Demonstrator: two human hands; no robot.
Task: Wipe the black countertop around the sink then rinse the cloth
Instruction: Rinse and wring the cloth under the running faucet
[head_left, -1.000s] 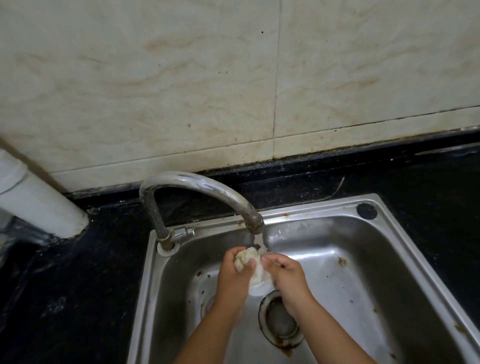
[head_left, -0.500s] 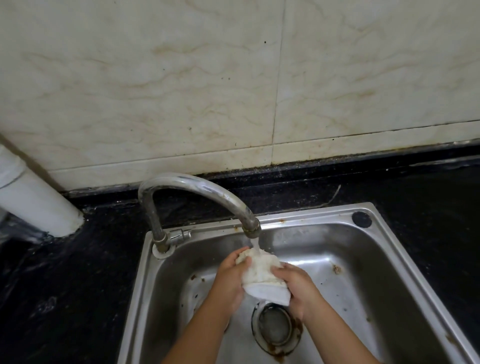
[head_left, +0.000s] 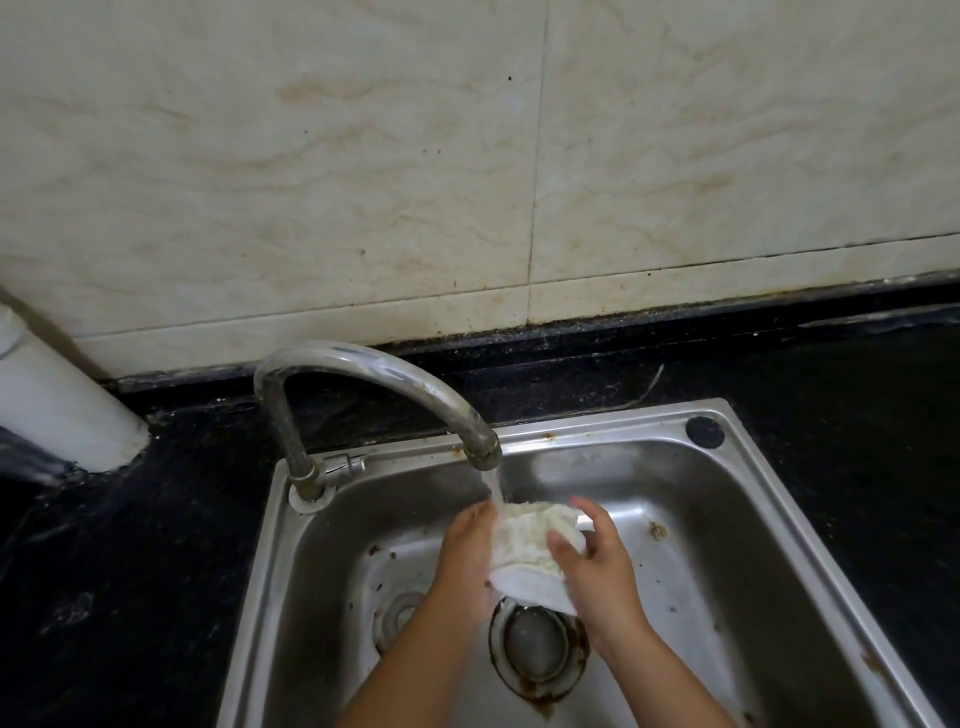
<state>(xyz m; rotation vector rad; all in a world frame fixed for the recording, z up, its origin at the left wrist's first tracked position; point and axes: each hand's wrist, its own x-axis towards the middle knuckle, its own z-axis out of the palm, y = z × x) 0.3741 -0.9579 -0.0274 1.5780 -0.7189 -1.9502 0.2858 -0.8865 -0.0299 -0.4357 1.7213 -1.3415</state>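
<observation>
Change since the earlier frame: cloth (head_left: 530, 545) spread wider between the hands, no longer bunched; right hand (head_left: 597, 561) shifted outward, its index finger lifted straight off the fabric.

Item 1, cloth: white, wet, textured; held over the sink (head_left: 769, 519) basin, directly under the stream from the tap (head_left: 374, 374), above the drain (head_left: 537, 649).

Item 2, left hand (head_left: 467, 556): against the cloth's left edge, fingers tucked behind the fabric; appears to be grasping it, though the fingertips are hidden.

Item 3, right hand: thumb pressed on the cloth's front, lower fingers behind it, so it pinches the right side; index finger free.

Item 4, worktop (head_left: 156, 545): black, streaked with moisture around the sink. White cylinder (head_left: 57, 410) at far left, standing on the worktop against the tiled wall (head_left: 363, 182).

Step in hand, judged: wiping looks finished; this is the rinse, second and last part of the task.

Next move, judged: work the fabric under the stream by rubbing or turning it so unrinsed folds meet the water, then squeeze it out over the basin and shut off the tap. Keep the cloth low to limit splash onto the wiped worktop.
</observation>
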